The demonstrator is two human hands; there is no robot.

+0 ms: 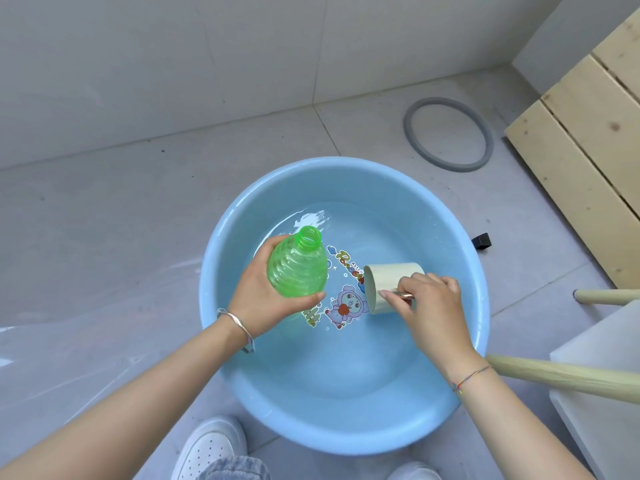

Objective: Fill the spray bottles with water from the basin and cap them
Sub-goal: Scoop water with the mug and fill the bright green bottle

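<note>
Bottle and cup, both over the basin (221, 244)!
Left hand (263, 296) wraps the uncapped green bottle (297, 268), neck tilted away; right hand (429, 306) pinches the tipped cup (388, 282) by its handle, mouth facing the bottle.

Base of green ribbed plastic bottle (297, 268) behind left hand (263, 299); handle of beige cup (389, 284) mostly under right hand (431, 306); white sneaker (211, 446) cropped, 6 o'clock.
</note>
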